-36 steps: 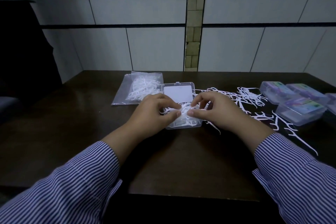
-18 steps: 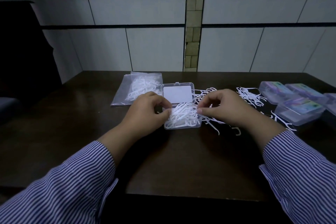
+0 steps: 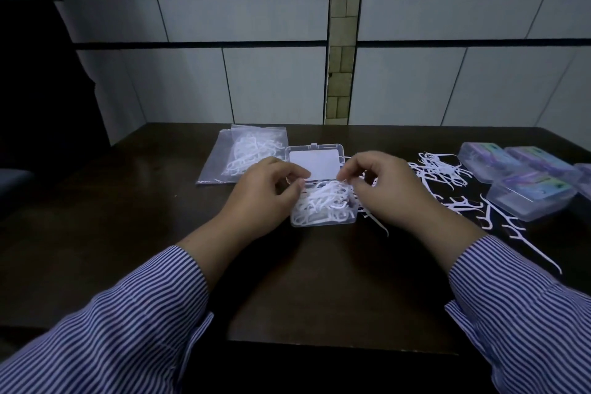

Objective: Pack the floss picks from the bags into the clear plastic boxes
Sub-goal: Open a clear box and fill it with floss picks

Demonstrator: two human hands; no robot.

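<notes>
Nearest, two blue-and-white striped sleeves (image 3: 134, 323) are seen reaching over the dark brown wooden tabletop (image 3: 319, 281). Left hand (image 3: 265, 193) is curled at the left edge of the small clear plastic box (image 3: 323, 221), thumb & forefinger pinched tog. at the pile of white floss picks (image 3: 323, 205) heaped in it; whether a pick is actually held can't be told. Right hand (image 3: 387, 189) is curled at the box's right side, fingertips pinched on picks at the pile's top right. Box lid (image 3: 315, 160) is laid open behind, flat, w/ a white panel inside. Loose white floss picks (image 3: 447, 176) are scattered on the tabletop to the right, one long pick near the right sleeve. Further right, closed clear plastic boxes w/ purple-green labels (image 3: 531, 198) are grouped tog. Behind the left hand, a clear plastic zip bag of floss picks (image 3: 246, 153) is laid flat. Farthest, a white tiled wall (image 3: 275, 83) is seen.
</notes>
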